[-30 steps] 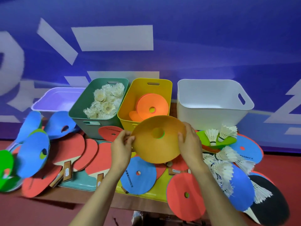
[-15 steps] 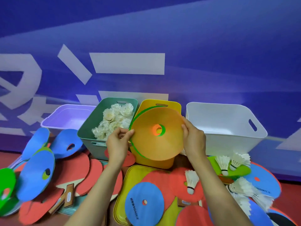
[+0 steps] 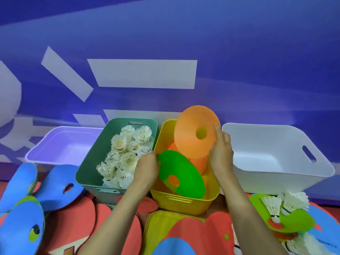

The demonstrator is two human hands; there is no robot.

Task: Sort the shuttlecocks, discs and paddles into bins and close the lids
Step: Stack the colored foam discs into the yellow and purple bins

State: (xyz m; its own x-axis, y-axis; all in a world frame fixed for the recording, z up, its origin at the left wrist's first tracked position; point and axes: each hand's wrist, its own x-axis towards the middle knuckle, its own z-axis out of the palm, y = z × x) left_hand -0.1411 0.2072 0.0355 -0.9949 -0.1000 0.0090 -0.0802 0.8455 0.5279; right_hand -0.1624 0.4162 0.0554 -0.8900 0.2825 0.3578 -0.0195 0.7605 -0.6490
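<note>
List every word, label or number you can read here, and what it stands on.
"...ONICE": white print on the blue disc at bottom right, blurred, its start unreadable.
White marks on the blue wall: cropped pieces of huge characters, not readable.
Nothing else is legible.
</note>
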